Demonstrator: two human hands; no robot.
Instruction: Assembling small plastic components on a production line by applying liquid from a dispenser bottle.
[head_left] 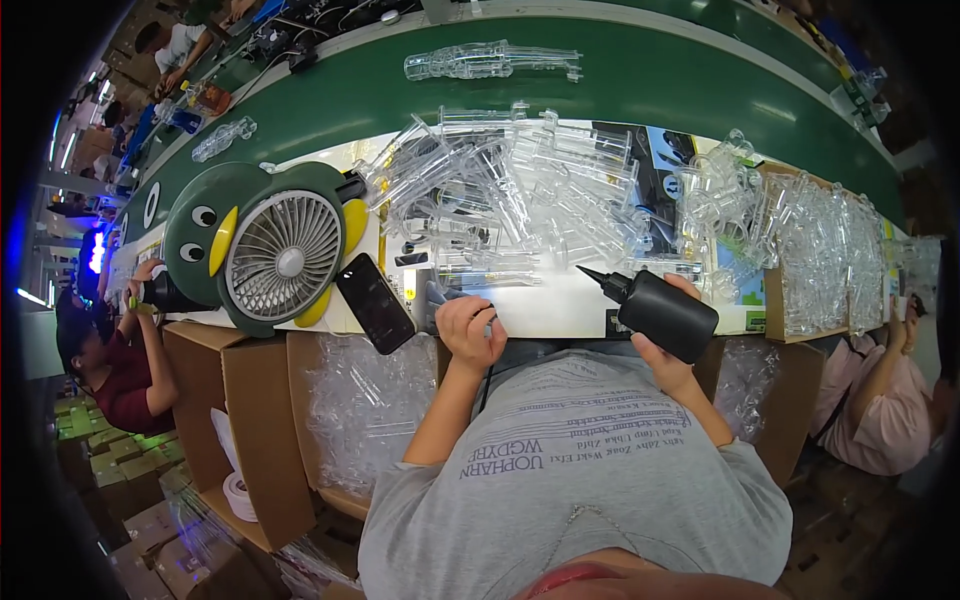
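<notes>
Grey shirt point(575, 460) nearest; right hand point(668, 367) clamped on black bottle point(672, 318) body, presumably keeping nozzle point(603, 279) free; left hand point(470, 330) apart, curled, cannot tell if gripping.

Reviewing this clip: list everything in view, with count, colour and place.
Bottle: one, black, right of centre
Plastic parts: many, clear, heaped centre, also boxed
Fan: one, green, white and yellow, left
Phone: one, black, beside fan
Work surface: one, green, across top
Cardboard boxes: several, brown, left and right
Co-workers: several, varied clothing, both sides
Shirt: one, grey, lower centre
Left hand: one, bare, curled, right of phone
Right hand: one, bare, holding bottle
</notes>
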